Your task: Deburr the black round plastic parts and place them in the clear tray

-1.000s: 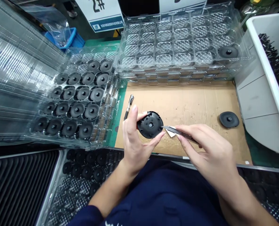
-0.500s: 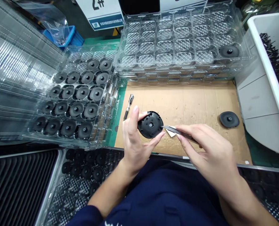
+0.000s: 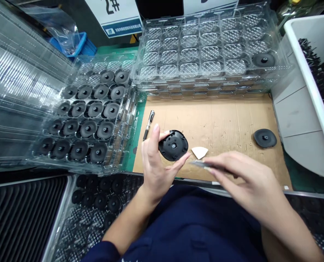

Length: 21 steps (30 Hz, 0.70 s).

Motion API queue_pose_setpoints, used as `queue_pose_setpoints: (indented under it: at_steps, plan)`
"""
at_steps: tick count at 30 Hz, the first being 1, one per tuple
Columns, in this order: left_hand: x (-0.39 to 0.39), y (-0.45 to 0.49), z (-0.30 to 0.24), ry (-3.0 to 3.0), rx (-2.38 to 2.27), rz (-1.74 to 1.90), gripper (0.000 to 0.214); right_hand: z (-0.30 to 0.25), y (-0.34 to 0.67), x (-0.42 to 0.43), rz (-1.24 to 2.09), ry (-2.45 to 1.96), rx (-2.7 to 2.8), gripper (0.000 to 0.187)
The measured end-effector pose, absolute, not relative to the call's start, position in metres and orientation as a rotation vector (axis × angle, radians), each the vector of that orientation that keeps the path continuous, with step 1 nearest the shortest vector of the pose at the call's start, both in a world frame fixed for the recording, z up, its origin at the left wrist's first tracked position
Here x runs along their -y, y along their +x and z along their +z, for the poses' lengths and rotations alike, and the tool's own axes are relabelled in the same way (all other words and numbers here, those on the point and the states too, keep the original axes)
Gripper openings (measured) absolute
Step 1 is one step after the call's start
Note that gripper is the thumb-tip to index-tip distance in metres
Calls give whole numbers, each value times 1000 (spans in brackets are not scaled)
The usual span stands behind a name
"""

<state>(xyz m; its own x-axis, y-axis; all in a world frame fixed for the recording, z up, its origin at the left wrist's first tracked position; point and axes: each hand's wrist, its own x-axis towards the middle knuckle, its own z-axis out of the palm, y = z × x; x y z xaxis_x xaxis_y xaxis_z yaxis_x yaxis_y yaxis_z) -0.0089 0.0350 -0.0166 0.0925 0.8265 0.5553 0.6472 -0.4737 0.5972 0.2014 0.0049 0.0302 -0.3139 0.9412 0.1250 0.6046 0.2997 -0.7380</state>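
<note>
In my left hand [image 3: 157,163] a round black plastic disc [image 3: 174,146] is gripped by its edge, between the thumb and fingers. Its inner side faces up, with a small hub in the middle and clips along the rim. My right hand [image 3: 238,174] is closed around a slim knife [image 3: 202,163] with a pointed grey blade, slightly blurred. The blade points left, below and right of the disc and apart from it. Just beyond the blade, a white, roughly triangular piece [image 3: 199,152] lies on the cardboard [image 3: 219,120].
Another black disc [image 3: 265,138] lies at the cardboard's right, and a pen [image 3: 149,124] at its left. Clear trays of discs [image 3: 88,127] stand left. A stack of clear trays [image 3: 190,69] is behind. The white bin [image 3: 301,72] at right holds black scraps.
My right hand has drawn the knife down and away from the disc's rim, uncovering the white piece. My left hand and the disc have barely moved.
</note>
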Motion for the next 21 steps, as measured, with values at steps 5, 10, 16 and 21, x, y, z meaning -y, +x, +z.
queue_pose_setpoints:
  at_steps: [5, 10, 16, 21]
  plan:
    - [-35, -8, -18, 2168, -1483, 1308, 107, -43, 232, -20, 450, -1737, 1818, 19]
    - [-36, -10, -19, 2180, -1484, 1301, 107, -92, 241, -23, 333, -1783, 1769, 19]
    - [-33, 6, -16, 1809, -1301, 1088, 95, -47, 219, -8, 533, -1491, 1799, 39]
    - [-31, 37, -24, 1463, -1030, 660, 59, -21, 233, 8, 707, -1333, 1781, 32]
